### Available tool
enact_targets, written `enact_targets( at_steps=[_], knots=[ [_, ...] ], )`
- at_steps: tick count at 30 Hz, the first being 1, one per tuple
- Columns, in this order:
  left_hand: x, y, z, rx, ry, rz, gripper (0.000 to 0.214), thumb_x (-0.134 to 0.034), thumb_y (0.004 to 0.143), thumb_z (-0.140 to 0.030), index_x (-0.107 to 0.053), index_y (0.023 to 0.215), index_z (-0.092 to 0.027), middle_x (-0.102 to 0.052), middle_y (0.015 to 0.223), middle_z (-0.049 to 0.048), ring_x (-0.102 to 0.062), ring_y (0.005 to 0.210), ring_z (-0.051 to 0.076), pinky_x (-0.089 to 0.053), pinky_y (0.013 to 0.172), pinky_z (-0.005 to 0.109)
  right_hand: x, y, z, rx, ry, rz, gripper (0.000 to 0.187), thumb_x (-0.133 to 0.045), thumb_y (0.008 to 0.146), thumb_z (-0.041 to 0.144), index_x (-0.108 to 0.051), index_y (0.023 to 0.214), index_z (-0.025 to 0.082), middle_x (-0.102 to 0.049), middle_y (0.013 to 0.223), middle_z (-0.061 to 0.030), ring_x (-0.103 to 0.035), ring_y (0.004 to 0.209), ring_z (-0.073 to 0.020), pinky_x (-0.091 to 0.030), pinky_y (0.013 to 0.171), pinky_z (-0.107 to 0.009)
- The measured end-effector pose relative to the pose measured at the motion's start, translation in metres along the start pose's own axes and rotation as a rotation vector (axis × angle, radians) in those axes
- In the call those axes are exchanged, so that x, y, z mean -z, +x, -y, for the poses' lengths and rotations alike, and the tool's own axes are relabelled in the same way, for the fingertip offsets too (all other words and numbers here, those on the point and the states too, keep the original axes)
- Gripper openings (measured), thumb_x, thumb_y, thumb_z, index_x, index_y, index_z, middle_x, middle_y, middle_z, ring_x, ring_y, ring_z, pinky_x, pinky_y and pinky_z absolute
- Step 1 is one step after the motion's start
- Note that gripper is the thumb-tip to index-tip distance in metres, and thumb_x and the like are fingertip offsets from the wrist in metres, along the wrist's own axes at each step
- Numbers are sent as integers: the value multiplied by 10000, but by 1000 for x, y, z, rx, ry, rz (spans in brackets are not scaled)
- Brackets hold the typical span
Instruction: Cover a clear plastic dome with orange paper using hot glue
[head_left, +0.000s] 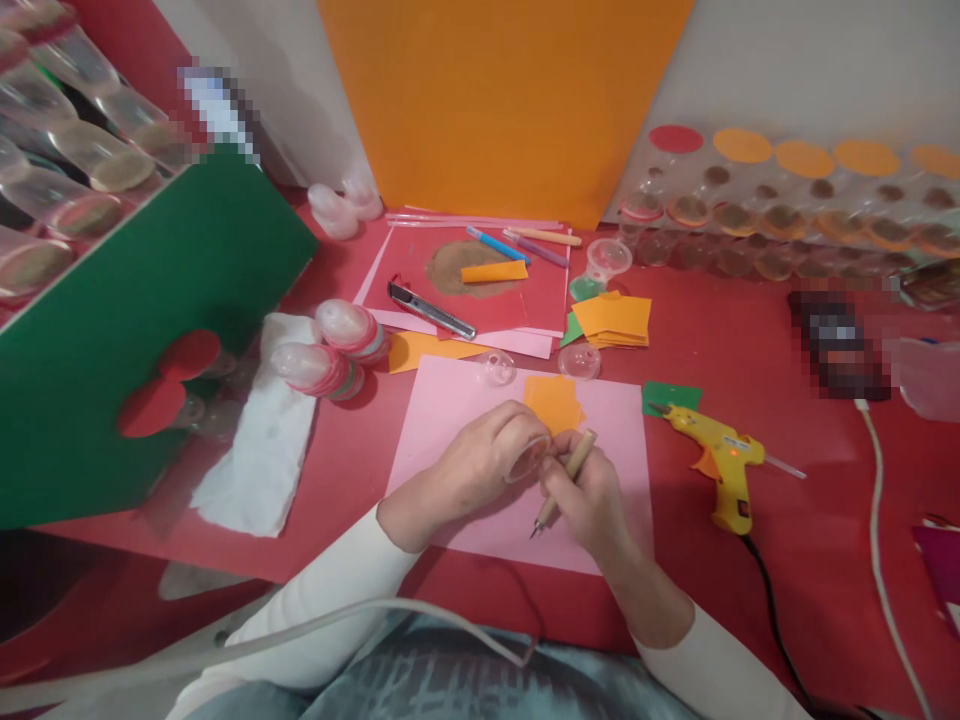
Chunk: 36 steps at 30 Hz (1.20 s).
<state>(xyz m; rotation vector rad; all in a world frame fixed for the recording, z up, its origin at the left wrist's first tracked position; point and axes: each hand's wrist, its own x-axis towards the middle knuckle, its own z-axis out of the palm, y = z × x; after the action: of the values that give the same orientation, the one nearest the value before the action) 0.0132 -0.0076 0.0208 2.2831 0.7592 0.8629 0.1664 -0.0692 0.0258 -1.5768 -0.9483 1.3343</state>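
Observation:
My left hand point(489, 447) is closed round a small clear plastic lid point(527, 458), held tilted above a pink sheet point(626, 480). In my right hand point(592, 492) is a wooden-handled tool with a thin dark metal tip point(576, 462), the tip pointing down to the left. My right fingertips are close to the lid's edge; whether they touch it I cannot tell. Just beyond my hands an orange paper piece point(553, 398) lies on the pink sheet. Two more clear plastic lids point(580, 361) rest near the sheet's far edge.
At right lies a yellow glue gun point(724, 455) with a black cord. A box cutter point(432, 310) sits on red sheets behind. Orange paper pieces point(616, 320) are stacked nearby. Left are plastic cups point(351, 330), a white cloth point(259, 470) and a green board point(150, 320).

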Motion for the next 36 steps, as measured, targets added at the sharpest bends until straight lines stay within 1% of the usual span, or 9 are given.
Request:
enact_targets(
  at_steps=[3,6,12,17,21,24,28,32,36],
  knots=[
    [0,0,2,29,-15,7,106,-600,909,-138,-541,886,-224,-674,873,31,-655,755,151,-546,654,247,0,0,0,1,8,2,192,-646,723,411,-514,694,274,-519,435,90,-546,290,-152,-422,272,-231],
    [-1,-1,4,42,-38,-2,109,-634,890,-155,-547,904,-219,-683,876,32,-659,774,159,-553,669,254,-1,-1,1,-1,22,6,180,-645,722,404,-528,693,270,-523,442,89,-546,296,-148,-430,271,-228],
    [-1,-4,10,59,-22,-59,166,-609,858,-64,-564,909,-215,-680,893,26,-656,795,153,-556,699,251,-3,-1,-1,-4,85,11,185,-665,725,405,-601,777,240,-628,524,65,-590,314,-146,-485,295,-229],
    [0,-3,7,61,-17,-21,141,-591,868,-78,-580,897,-216,-681,900,29,-644,764,148,-561,690,259,-4,-1,2,-18,83,16,219,-685,706,422,-544,697,254,-570,454,86,-595,303,-154,-471,288,-218],
    [0,-1,4,39,-39,-23,93,-604,884,-129,-564,872,-212,-681,859,35,-636,750,155,-545,663,260,-1,-1,3,-20,24,20,200,-653,706,425,-550,677,257,-557,439,82,-587,304,-150,-456,295,-215],
    [2,-1,3,111,-78,27,105,-649,855,-159,-558,859,-211,-682,857,30,-627,737,149,-533,650,255,0,-1,1,10,-16,25,171,-633,708,407,-553,670,262,-523,412,87,-565,297,-149,-419,288,-210],
    [6,0,2,200,-155,110,144,-689,831,-183,-548,839,-209,-664,844,12,-603,709,133,-510,627,240,2,-2,-1,46,-48,31,145,-620,707,377,-550,650,263,-527,408,82,-548,297,-143,-393,291,-206],
    [8,0,2,241,-241,132,156,-703,826,-195,-552,859,-208,-649,836,-2,-580,667,118,-484,599,227,4,-2,-3,88,-90,39,154,-612,723,358,-542,627,260,-521,393,78,-561,314,-142,-390,320,-202],
    [10,0,2,295,-285,115,158,-709,832,-223,-560,885,-211,-642,820,-16,-584,651,115,-479,590,222,3,-3,-4,35,-51,52,145,-636,741,361,-553,684,257,-581,445,73,-583,325,-144,-417,317,-202]
  ],
)
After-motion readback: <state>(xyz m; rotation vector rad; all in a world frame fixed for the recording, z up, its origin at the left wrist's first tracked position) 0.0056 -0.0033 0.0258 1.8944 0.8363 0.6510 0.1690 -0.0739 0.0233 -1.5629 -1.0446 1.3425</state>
